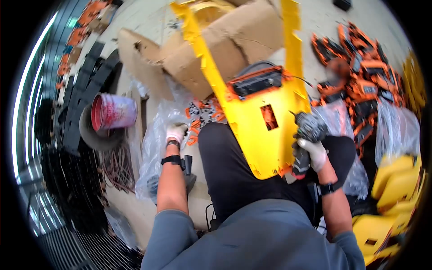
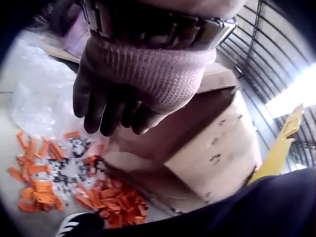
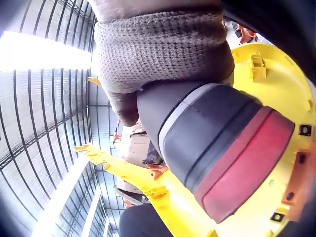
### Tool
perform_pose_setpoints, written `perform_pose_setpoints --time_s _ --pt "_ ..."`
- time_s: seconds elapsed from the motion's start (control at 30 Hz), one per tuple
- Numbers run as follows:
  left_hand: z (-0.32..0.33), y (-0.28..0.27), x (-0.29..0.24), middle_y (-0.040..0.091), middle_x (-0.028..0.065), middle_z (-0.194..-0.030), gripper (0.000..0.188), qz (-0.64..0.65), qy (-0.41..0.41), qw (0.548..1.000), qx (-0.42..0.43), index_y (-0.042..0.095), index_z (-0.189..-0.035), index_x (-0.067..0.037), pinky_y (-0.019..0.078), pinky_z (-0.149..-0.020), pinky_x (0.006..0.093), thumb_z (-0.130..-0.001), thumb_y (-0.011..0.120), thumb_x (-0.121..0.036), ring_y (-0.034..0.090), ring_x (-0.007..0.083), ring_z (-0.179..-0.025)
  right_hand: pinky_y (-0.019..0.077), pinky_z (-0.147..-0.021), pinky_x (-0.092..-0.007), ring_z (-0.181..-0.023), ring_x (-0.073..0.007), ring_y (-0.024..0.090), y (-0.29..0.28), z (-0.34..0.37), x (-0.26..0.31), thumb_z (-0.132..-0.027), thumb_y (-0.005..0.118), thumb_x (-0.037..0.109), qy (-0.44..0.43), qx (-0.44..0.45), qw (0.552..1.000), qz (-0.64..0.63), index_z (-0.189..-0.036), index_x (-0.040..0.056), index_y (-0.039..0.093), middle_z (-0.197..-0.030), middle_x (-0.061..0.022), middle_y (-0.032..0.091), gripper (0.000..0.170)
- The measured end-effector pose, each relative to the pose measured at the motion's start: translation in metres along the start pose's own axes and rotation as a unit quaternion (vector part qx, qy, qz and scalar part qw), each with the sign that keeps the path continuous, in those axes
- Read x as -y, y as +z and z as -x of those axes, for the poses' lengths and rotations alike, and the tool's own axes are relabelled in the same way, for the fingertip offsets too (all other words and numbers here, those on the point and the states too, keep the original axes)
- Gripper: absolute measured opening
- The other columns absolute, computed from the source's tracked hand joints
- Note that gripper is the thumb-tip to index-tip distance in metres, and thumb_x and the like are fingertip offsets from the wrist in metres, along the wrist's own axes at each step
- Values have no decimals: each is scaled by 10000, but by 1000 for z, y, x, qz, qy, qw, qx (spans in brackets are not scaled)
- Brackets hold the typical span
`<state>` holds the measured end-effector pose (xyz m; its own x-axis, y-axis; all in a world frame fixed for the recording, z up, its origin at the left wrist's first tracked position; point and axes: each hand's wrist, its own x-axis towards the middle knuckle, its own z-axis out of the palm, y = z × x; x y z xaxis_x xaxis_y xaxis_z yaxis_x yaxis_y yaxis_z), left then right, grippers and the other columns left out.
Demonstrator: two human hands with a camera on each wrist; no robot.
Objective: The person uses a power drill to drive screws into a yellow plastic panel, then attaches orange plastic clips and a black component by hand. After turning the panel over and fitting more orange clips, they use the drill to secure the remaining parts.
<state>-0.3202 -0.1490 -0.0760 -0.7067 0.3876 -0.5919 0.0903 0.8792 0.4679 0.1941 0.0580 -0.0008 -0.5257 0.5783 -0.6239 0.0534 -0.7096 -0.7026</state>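
The right hand [image 1: 316, 154] gripped a power drill [image 1: 311, 128] at the right side of the yellow panel [image 1: 249, 135] on the person's lap [image 1: 218, 157]. The left hand [image 1: 176, 132] hung loosely bent, apparently empty. Farther out, an orange-edged black part [image 1: 258, 84] looked already seated; orange pieces [image 2: 121, 201] lay loose, unfitted.

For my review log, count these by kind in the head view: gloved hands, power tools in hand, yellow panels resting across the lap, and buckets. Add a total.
White-gloved left hand and right hand: 2
Grey-and-black pistol-shaped power tool: 1
Large forked yellow plastic panel: 1
Round pink-and-purple bucket: 1
Total: 5
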Motion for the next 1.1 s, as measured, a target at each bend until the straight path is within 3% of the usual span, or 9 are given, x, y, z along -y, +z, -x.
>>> perform_pose_setpoints --time_s 0.07,0.17,0.37,0.6,0.73,0.9,0.93,1.03,1.1 --pt "-33 26 69 739 129 -919 287 -61 -14 996 -56 731 -994 -35 542 -669 342 -801 728 -247 709 215 -809 540 -673 -318 -715 -213 647 0 -1 0 -806 704 197 37 7 999 7 -1157 -11 598 -861 -111 661 422" --pt "-21 64 77 729 165 -999 313 -76 -56 992 -88 736 -1008 -46 519 -884 351 -745 769 -213 692 278 -977 543 -663 -331 -710 -229 648 -2 -5 -2 -762 710 224 72 6 997 31 -1168 -17 592 -853 -125 660 487" --pt "-90 146 120 699 168 -1057 300 -50 -35 993 -99 720 -1051 -111 516 -908 426 -794 670 -257 657 354 -1013 556 -667 -360 -711 -277 660 5 -14 9 -718 732 274 145 -37 985 91 -1169 -36 582 -837 -156 659 568" --pt "-167 174 92 690 152 -1097 255 -108 -106 988 -25 694 -1076 -132 530 -881 448 -852 585 -188 656 352 -1021 564 -687 -378 -738 -298 668 35 -11 38 -682 772 256 213 -102 965 111 -1152 -59 562 -822 -179 665 603" --pt "-195 196 104 684 160 -1134 255 -178 -86 980 -8 696 -1089 -122 538 -867 445 -855 602 -160 670 333 -1024 572 -712 -438 -748 -342 667 34 -10 40 -684 751 196 214 -108 967 92 -1074 -30 557 -851 -184 654 491" --pt "-215 213 106 692 121 -1161 268 -351 -32 936 7 686 -1129 -116 560 -840 381 -879 617 -187 688 269 -1022 570 -732 -422 -770 -338 672 39 -6 42 -706 744 191 248 -149 953 88 -1134 -39 571 -891 -202 665 516" --pt "-207 204 93 688 126 -1171 282 -261 -81 962 12 679 -1143 -115 559 -844 380 -880 618 -196 687 275 -1023 566 -738 -414 -778 -323 675 44 -8 45 -725 745 192 239 -128 957 99 -1140 -28 575 -885 -188 670 499" --pt "-229 237 167 680 164 -1157 290 -262 16 965 -19 671 -1122 -76 549 -859 412 -880 602 -222 678 321 -1018 551 -772 -388 -808 -279 680 62 -19 57 -793 739 218 211 -67 967 127 -1167 -4 589 -888 -154 684 461" --pt "-219 224 141 688 192 -1092 273 -192 1 979 -71 677 -1065 -56 543 -845 437 -860 604 -220 672 356 -991 553 -766 -374 -808 -261 680 47 -14 50 -808 715 188 218 -77 966 118 -1177 -8 595 -894 -143 684 435"
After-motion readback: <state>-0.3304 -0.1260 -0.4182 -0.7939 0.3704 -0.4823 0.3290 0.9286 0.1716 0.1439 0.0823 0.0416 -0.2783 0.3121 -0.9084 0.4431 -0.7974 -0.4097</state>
